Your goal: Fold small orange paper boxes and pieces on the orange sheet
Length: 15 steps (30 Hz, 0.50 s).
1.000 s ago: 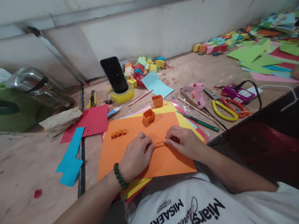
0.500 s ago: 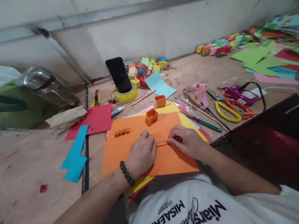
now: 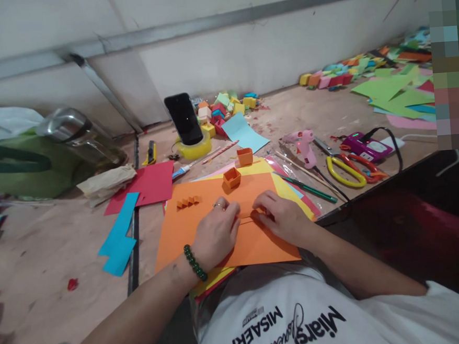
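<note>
A narrow folded orange paper strip (image 3: 246,220) lies across a large orange sheet (image 3: 268,248). My left hand (image 3: 214,229), closed, pinches the strip's left end. At the other end, the curled fingers of my right hand (image 3: 283,218) press on the strip; the fingertips are partly hidden. Beyond my hands stand two small orange paper boxes, one open at the top (image 3: 232,178) and another (image 3: 244,156) farther back. Zigzag-folded orange paper pieces (image 3: 188,202) rest on the sheet to the left.
Farther back are a phone (image 3: 185,118) on a yellow tape roll (image 3: 194,147) and a pile of paper cubes (image 3: 225,107). To the right lie a pink glue gun (image 3: 305,148), yellow-handled scissors (image 3: 347,171) and a green pen (image 3: 311,187). Blue strips (image 3: 120,237) lie left, near a bottle (image 3: 81,135).
My right hand has shifted slightly left along the strip, its fingers a little more spread. My left hand stays in nearly the same place. The view has tilted slightly.
</note>
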Each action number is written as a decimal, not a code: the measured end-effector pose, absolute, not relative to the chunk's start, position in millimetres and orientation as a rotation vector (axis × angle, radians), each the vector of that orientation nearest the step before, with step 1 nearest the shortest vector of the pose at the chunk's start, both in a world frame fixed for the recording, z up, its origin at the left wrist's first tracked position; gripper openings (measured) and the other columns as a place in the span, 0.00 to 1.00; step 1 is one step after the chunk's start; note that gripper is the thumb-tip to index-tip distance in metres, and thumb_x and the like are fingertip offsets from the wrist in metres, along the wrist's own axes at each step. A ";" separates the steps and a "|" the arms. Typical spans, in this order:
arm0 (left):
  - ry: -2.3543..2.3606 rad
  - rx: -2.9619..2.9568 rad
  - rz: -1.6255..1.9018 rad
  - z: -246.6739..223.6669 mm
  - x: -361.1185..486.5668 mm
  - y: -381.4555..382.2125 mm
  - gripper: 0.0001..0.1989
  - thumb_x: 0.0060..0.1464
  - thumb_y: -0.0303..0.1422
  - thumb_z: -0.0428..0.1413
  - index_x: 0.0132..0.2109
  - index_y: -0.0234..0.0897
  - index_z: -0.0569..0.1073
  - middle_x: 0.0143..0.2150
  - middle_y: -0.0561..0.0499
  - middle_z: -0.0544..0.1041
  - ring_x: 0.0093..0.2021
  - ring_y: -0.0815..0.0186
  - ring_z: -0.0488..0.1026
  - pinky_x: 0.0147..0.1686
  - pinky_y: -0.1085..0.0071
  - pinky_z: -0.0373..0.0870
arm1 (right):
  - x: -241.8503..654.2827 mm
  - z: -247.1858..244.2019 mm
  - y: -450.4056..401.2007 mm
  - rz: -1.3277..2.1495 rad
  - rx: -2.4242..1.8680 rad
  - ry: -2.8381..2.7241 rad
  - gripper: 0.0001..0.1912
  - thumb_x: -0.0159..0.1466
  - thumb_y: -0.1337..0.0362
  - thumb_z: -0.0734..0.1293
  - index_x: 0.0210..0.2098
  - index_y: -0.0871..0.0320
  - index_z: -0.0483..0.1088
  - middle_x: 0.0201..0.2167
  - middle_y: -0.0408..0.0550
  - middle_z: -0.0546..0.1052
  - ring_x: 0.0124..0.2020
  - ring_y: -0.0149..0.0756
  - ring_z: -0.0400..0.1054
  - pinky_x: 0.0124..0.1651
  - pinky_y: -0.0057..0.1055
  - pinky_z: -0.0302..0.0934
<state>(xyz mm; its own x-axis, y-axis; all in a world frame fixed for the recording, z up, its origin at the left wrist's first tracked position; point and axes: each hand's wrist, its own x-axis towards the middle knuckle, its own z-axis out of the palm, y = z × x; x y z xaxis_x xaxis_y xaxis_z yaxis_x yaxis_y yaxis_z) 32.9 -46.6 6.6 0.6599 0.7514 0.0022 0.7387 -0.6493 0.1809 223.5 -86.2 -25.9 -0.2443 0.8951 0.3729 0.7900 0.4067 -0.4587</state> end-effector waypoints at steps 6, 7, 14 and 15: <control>0.656 3.051 0.069 13.0 24.1 -46.4 0.12 0.60 0.23 0.45 0.40 0.35 0.73 0.35 0.45 0.73 0.34 0.62 0.68 0.33 0.67 0.66 | 231.3 -32.9 -87.6 -0.219 -1.137 -2.378 0.13 0.65 0.74 0.60 0.30 0.57 0.73 0.36 0.50 0.75 0.35 0.37 0.61 0.36 0.33 0.58; 0.619 3.070 0.086 13.4 21.8 -46.7 0.12 0.60 0.24 0.45 0.40 0.34 0.73 0.34 0.44 0.73 0.34 0.61 0.68 0.33 0.67 0.66 | 235.4 -33.6 -88.1 -0.227 -1.134 -2.390 0.12 0.64 0.74 0.60 0.31 0.57 0.74 0.34 0.50 0.75 0.34 0.38 0.61 0.36 0.33 0.57; 0.709 2.977 0.228 3.5 15.9 -42.4 0.12 0.62 0.32 0.48 0.34 0.35 0.73 0.32 0.46 0.72 0.34 0.62 0.70 0.32 0.68 0.67 | 253.6 -15.4 -98.1 0.020 -1.165 -2.360 0.12 0.59 0.78 0.60 0.32 0.59 0.74 0.33 0.49 0.77 0.33 0.36 0.63 0.34 0.31 0.60; 0.744 2.945 0.250 0.4 16.7 -40.5 0.11 0.62 0.34 0.48 0.36 0.35 0.73 0.32 0.46 0.72 0.34 0.62 0.70 0.32 0.68 0.66 | 252.1 -10.5 -99.0 0.066 -1.166 -2.343 0.12 0.58 0.77 0.61 0.32 0.59 0.73 0.32 0.49 0.76 0.34 0.36 0.64 0.34 0.30 0.60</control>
